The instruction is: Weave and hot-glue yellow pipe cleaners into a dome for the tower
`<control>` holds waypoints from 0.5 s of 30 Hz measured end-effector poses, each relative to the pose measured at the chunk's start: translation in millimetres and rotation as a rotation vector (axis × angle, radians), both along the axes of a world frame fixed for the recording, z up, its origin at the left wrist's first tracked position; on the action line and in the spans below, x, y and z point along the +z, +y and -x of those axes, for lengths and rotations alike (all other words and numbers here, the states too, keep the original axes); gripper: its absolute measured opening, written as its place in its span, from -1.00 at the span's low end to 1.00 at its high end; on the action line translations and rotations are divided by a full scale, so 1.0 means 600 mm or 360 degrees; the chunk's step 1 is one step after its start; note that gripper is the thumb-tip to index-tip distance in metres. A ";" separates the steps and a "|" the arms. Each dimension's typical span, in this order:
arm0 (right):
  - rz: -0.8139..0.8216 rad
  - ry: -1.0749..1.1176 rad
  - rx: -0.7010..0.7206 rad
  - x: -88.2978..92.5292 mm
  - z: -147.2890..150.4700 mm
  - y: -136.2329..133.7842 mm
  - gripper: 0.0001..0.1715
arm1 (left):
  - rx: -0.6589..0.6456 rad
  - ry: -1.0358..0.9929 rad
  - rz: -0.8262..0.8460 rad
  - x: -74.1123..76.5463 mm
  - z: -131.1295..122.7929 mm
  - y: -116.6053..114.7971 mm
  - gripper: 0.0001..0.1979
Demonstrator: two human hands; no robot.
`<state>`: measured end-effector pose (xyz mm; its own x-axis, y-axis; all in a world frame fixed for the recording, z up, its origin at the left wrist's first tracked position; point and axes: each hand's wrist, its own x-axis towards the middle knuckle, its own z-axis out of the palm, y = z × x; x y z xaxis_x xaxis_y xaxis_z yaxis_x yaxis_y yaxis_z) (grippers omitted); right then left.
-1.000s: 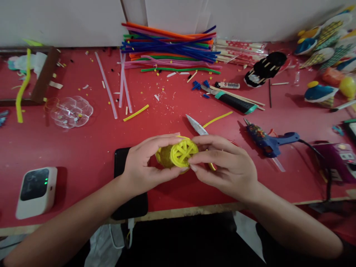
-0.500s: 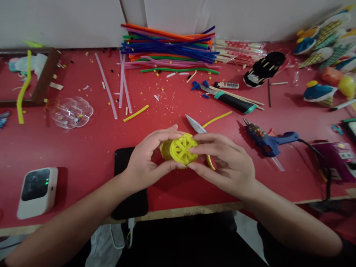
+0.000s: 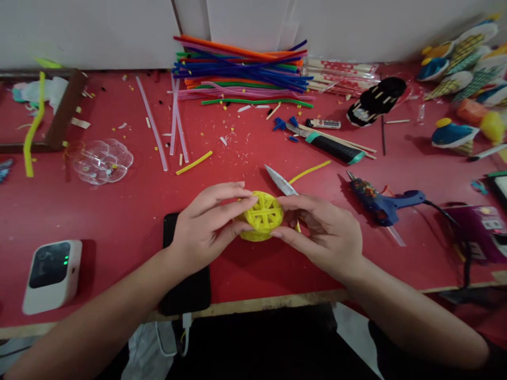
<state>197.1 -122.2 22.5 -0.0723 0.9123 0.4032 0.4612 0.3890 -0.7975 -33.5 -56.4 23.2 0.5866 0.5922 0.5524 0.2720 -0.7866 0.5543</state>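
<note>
A round yellow pipe-cleaner wheel (image 3: 262, 216) with spokes is held between both hands just above the red table (image 3: 119, 211). My left hand (image 3: 206, 227) grips its left side with fingers curled over the top. My right hand (image 3: 322, 235) pinches its right side with thumb and fingers. A thin yellow strand runs under my right fingers. A knife blade (image 3: 280, 180) lies just behind the wheel.
A black phone (image 3: 186, 285) lies under my left wrist. A blue glue gun (image 3: 386, 203) lies to the right, a white device (image 3: 51, 274) to the left. Coloured pipe cleaners (image 3: 241, 71) are piled at the back. A clear plastic tray (image 3: 102, 160) sits left; craft ducks (image 3: 455, 132) crowd the far right.
Both hands turned the yellow wheel a little and shifted it slightly right and lower; my left fingers now reach further over its top.
</note>
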 end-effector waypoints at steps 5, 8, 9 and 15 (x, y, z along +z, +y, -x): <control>-0.0058 -0.0040 0.0021 0.002 0.002 0.005 -0.60 | -0.0003 -0.0066 -0.0161 0.003 0.003 -0.006 -0.76; -0.0070 -0.0037 0.0022 0.003 0.003 0.006 -0.61 | 0.0037 -0.0105 -0.0228 0.001 0.003 -0.008 -0.75; -0.0071 -0.0030 0.0025 0.002 0.004 0.006 -0.61 | 0.0053 -0.0094 -0.0241 0.002 0.004 -0.009 -0.74; -0.0045 0.0050 0.0041 -0.002 0.005 0.005 -0.60 | 0.0072 -0.0038 -0.0234 0.005 0.005 -0.011 -0.71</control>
<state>193.9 -119.5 21.0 -0.0826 0.8986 0.4309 0.4256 0.4228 -0.8000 -36.6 -62.9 26.4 0.5467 0.5295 0.6486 0.2971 -0.8469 0.4410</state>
